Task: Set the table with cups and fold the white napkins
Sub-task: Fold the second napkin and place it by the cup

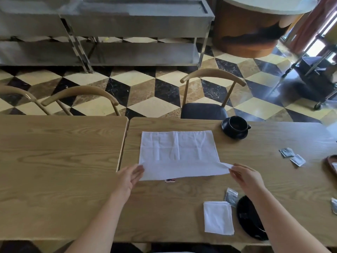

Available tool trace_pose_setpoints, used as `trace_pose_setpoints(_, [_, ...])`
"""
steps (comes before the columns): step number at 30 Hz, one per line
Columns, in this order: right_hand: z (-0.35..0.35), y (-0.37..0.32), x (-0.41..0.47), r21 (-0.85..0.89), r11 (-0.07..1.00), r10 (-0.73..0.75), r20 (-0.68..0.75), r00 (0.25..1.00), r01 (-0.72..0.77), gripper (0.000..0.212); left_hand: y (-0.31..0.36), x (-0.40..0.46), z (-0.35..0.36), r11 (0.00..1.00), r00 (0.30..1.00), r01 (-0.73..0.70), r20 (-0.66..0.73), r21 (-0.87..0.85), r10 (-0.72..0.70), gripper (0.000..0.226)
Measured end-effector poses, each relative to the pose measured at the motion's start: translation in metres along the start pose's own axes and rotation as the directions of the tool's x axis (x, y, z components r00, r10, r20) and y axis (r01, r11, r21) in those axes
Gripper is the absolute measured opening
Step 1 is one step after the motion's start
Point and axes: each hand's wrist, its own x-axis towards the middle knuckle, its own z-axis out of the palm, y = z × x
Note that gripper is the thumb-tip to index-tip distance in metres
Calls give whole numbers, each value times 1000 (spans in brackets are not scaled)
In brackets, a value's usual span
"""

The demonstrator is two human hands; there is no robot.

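Folding looks to be the step in hand: the white napkin (177,154) lies spread on the wooden table (63,157) in front of the person, its near edge turned over into a narrow band. The left hand (128,177) meets the napkin's near left corner with fingers nearly straight; whether it nips the cloth or only steadies it cannot be told. The right hand (245,177) pinches the near right corner between thumb and fingertips, lifting it a little off the wood, probably so the band can be drawn taut and even. A small printed scrap (170,180) peeks from under the near edge. The cloth is thin, matte and marked with creases (old fold lines, by the look of it). A folded napkin (218,217) sits square beside a glossy black saucer (250,218) on the near right, as one setting. A black cup on a saucer (235,126) stands at the far side before a chair (206,106). Crinkled grey sachets (291,156) lie well to the right.
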Motion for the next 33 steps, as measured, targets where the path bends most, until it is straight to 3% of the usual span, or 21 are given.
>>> trace_pose_setpoints(3, [16, -23, 20, -87, 996, -23, 114, 993, 33, 18, 16, 16, 10, 995, 997, 0, 74, 104, -8, 17])
trace_pose_setpoints(6, [39, -38, 45, -262, 962, -42, 118, 992, 72, 17, 27, 35, 26, 929, 997, -64, -7, 365, 72, 6])
trace_pose_setpoints(9, [58, -44, 78, -515, 847, -137, 31, 990, 134, 10, 38, 63, 45, 887, 982, -95, -106, 451, 159, 10])
trace_pose_setpoints(13, [84, -48, 120, -687, 695, -198, 100, 975, 211, 12, 45, 107, 57, 820, 978, -83, -114, 566, 178, 17])
trace_pose_setpoints(21, [134, -26, 186, -846, 452, -121, 254, 960, 281, 20, 44, 169, 81, 665, 978, -37, -109, 746, 176, 26])
trace_pose_setpoints(24, [144, -22, 198, -883, 368, -161, 248, 955, 291, 18, 39, 186, 88, 664, 986, -17, -97, 748, 135, 29])
trace_pose_setpoints(29, [147, -25, 219, -892, 377, -177, 195, 965, 249, 21, 45, 208, 90, 671, 977, 18, -156, 741, 147, 27])
trace_pose_setpoints(33, [148, -27, 234, -903, 375, -148, 164, 975, 209, 25, 50, 227, 86, 605, 973, 14, -150, 796, 176, 30])
